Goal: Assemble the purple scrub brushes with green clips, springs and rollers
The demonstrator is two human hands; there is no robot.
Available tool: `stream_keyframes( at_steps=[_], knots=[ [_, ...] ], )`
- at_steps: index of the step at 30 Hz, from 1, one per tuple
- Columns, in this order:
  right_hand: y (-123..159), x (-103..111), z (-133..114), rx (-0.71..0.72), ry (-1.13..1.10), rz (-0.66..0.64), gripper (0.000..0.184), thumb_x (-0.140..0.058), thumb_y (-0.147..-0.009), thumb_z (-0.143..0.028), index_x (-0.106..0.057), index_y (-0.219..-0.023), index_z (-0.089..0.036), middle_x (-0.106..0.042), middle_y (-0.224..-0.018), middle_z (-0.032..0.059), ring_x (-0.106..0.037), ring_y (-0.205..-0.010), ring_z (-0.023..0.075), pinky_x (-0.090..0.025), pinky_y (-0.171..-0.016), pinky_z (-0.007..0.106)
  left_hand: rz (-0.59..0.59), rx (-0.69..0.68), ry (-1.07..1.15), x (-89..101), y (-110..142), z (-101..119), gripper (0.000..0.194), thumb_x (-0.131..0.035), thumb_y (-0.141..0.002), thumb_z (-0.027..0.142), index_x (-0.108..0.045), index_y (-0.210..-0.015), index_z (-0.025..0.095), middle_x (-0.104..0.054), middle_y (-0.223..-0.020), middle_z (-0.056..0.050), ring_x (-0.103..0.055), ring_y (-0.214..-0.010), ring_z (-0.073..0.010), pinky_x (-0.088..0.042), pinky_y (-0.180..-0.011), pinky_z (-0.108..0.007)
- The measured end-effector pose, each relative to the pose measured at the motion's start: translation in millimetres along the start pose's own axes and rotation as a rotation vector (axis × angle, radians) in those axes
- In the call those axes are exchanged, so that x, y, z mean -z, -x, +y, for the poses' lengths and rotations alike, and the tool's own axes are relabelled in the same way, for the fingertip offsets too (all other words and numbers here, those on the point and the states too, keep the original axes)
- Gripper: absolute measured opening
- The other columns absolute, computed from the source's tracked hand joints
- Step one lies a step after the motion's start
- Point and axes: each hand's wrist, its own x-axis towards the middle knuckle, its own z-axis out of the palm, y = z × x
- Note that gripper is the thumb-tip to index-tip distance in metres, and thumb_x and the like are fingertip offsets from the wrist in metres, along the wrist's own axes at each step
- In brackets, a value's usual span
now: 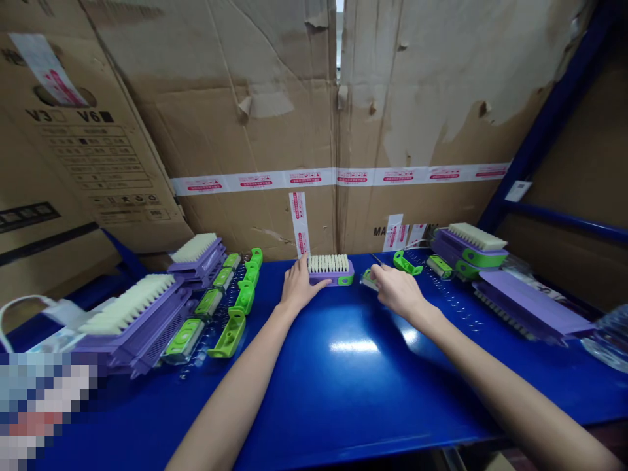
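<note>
A purple brush [330,279] with cream bristles facing up and a green end piece sits on the blue table near the cardboard. My left hand [298,288] grips its left end, with the thumb along the front and the fingers behind. My right hand [400,289] is closed, and a thin dark rod [375,259] sticks out from its fingers; its kind cannot be made out. Just left of those fingers lies a small green-and-clear part [367,280], partly hidden by the hand. A green bracket [408,263] rests behind my right hand.
Several green brackets [229,335] and green-and-clear parts [185,339] line the left, with small springs beside them. Purple brushes [135,327] are stacked at far left, and more brushes [466,252] at right. Cardboard [255,222] walls the back. A clear plastic item [608,340] stands at far right.
</note>
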Motion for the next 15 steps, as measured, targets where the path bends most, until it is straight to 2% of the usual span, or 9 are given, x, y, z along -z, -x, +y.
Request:
stream_keyframes(
  at_steps=[5,10,15],
  knots=[
    [-10.4,-8.3,-12.9,0.049,0.011,-0.023,0.032,-0.043,-0.080,-0.005,-0.053,-0.106,-0.020,-0.064,-0.101,0.0093,-0.063,-0.086,0.0217,-0.032,-0.059,0.027,0.041,-0.013,-0.045,-1.8,0.2,-1.2,0.085,-0.065,-0.072,0.057,-0.027,-0.137,0.017,-0.054,-0.127,-0.019,-0.053,-0.116,-0.0339,-0.040,-0.094,-0.046],
    [-8.9,-14.0,-10.8,0.032,-0.023,0.020,0.028,-0.038,-0.087,-0.009,-0.052,-0.108,-0.020,-0.064,-0.103,0.0081,-0.063,-0.088,0.0208,-0.033,-0.059,0.027,0.058,0.025,-0.084,-1.8,-0.9,-1.1,0.084,-0.065,-0.072,0.058,-0.029,-0.136,0.015,-0.056,-0.123,-0.019,-0.053,-0.115,-0.0333,-0.039,-0.094,-0.046],
    [-7.6,-17.1,-7.5,0.029,-0.063,0.068,0.026,-0.039,-0.087,-0.012,-0.054,-0.107,-0.021,-0.064,-0.103,0.0064,-0.063,-0.088,0.0209,-0.034,-0.058,0.027,0.043,0.060,-0.131,0.4,-0.9,1.6,0.084,-0.064,-0.073,0.059,-0.029,-0.135,0.015,-0.055,-0.123,-0.017,-0.052,-0.116,-0.0307,-0.037,-0.097,-0.043]
  ],
)
